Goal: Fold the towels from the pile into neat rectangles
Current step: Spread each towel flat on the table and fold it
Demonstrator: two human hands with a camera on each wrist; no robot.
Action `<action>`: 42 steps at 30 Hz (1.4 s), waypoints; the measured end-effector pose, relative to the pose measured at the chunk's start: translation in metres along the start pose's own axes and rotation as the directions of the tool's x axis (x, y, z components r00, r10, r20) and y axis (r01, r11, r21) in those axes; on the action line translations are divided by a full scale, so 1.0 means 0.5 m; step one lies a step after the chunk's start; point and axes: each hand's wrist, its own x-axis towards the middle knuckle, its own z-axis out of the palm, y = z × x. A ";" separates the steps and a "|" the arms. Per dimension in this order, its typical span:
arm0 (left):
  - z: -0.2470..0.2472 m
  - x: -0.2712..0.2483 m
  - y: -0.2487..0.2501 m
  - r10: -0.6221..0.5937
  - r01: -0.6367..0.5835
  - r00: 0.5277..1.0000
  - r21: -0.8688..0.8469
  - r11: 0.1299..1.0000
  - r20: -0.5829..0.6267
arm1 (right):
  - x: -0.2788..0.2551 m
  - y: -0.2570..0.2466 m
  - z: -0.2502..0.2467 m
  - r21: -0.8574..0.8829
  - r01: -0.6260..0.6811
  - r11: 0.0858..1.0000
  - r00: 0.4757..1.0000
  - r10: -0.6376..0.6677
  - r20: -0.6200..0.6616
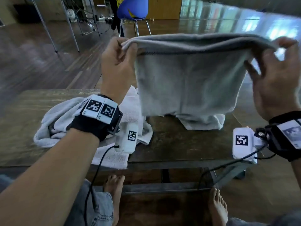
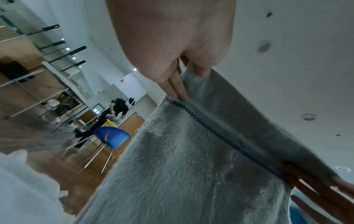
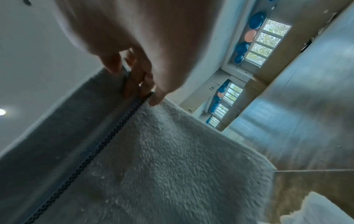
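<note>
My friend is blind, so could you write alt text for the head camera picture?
Two hands, left hand and right hand, hold a grey towel up by its top corners above a wooden table. White towels lie crumpled below.

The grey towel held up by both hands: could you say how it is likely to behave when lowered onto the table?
The grey towel looks floppy: it hangs limp between the left hand and right hand, sagging slightly along the top. It probably grips rather than slips, given its fluffy pile. Its lower end already crumples on the table, so it would likely bunch unless laid down gradually.
</note>
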 end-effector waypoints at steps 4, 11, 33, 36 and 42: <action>-0.027 -0.043 0.037 0.123 -0.125 0.989 0.020 0.992 0.088 | -0.023 -0.019 -0.058 -0.213 0.170 0.962 0.985 -0.174 0.002; -0.060 -0.117 0.030 -0.131 0.085 0.937 0.152 0.985 0.325 | -0.122 -0.047 -0.129 -0.291 0.027 0.956 0.995 -0.054 -0.085; 0.007 -0.156 -0.103 -0.729 -0.138 0.307 0.787 0.601 0.611 | -0.213 0.075 -0.102 -0.919 -0.144 0.367 0.461 0.847 0.265; 0.029 -0.174 -0.115 -0.711 -0.216 0.302 0.772 0.598 0.635 | -0.212 0.079 -0.087 -0.921 -0.143 0.363 0.434 0.859 0.271; 0.039 -0.166 -0.121 -0.673 -0.201 0.336 0.749 0.632 0.658 | -0.219 0.080 -0.077 -0.911 -0.080 0.404 0.403 0.849 0.341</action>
